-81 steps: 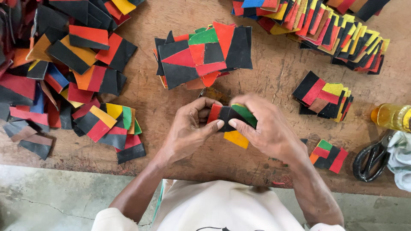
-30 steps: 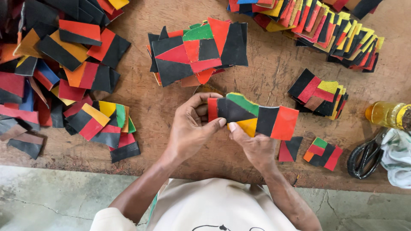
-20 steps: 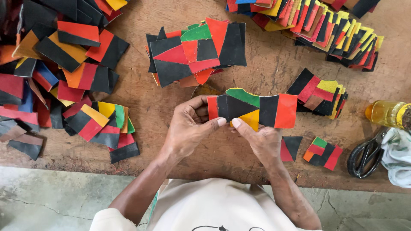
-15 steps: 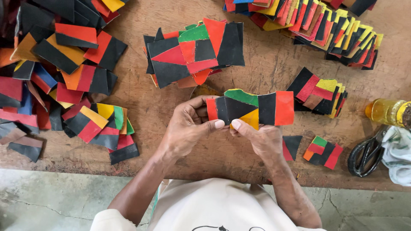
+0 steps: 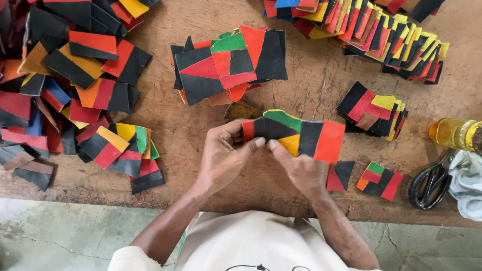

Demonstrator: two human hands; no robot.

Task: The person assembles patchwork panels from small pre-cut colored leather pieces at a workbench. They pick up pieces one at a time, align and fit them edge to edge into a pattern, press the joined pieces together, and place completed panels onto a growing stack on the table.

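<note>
Left hand [image 5: 221,153] and right hand [image 5: 298,168] both pinch one patchwork strip [image 5: 296,133] (black, green, yellow, red); yellow-filled bottle [image 5: 454,133] lies at right.

Both forearms reached forward from the near edge and converged toward the middle. The left hand [image 5: 221,153] lay palm down, its fingers curled, thumb stretched rightward to pinch. The right hand [image 5: 300,168] sat just right of it, back upward, thumb tip nearly meeting the left thumb. Both wrists were bare and slightly bent inward.
</note>
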